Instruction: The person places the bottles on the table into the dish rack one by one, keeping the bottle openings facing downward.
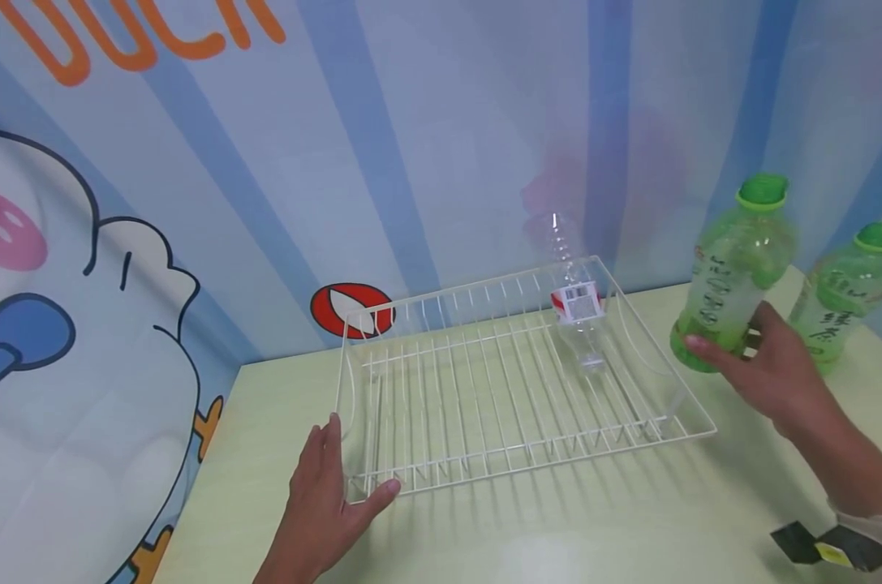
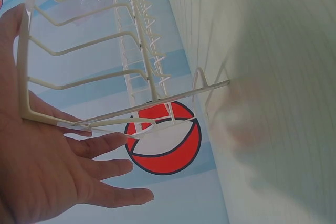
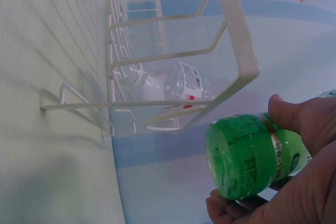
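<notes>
A white wire dish rack (image 1: 528, 469) stands on the table. My left hand (image 1: 320, 503) lies at its front left corner, fingers straight along the left side and thumb at the front rim. In the left wrist view the fingers (image 2: 105, 169) spread past the rack's corner. My right hand (image 1: 776, 369) grips a green plastic bottle (image 1: 733, 276) by its lower part, cap up, off the rack's right side. The bottle's base (image 3: 231, 161) faces the right wrist camera. Inside the rack's right end a clear plastic bottle (image 1: 579, 304) leans upside down against the back.
A second green bottle (image 1: 838, 296) stands upright at the far right, partly behind my right hand. Behind the pale table (image 1: 557, 527) rises a blue striped backdrop (image 1: 448, 162) with cartoon figures. A black and yellow strap piece (image 1: 831, 547) sits near my right sleeve.
</notes>
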A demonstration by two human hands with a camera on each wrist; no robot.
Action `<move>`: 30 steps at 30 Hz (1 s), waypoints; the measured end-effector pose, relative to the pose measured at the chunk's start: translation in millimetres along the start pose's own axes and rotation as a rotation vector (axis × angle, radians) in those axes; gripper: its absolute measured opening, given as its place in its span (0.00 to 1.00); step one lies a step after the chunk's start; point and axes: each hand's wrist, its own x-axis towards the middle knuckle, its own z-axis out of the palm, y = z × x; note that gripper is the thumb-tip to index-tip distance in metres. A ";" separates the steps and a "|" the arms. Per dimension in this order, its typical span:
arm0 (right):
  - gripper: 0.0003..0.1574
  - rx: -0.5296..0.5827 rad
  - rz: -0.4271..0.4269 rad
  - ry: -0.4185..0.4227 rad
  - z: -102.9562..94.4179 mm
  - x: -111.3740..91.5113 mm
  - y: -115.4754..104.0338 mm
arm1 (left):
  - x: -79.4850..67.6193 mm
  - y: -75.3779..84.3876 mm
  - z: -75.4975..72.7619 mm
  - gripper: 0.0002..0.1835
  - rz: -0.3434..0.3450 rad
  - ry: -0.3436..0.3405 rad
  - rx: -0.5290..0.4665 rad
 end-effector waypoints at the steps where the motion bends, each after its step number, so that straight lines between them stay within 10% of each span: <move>1: 0.49 0.002 0.004 0.002 0.1 -0.3 -1.0 | -0.3 -0.3 0.1 0.66 0.000 0.000 0.001; 30: 0.42 -0.042 -0.149 0.048 19.7 -11.5 -18.1 | -0.9 -3.1 -0.9 0.65 0.051 0.026 -0.016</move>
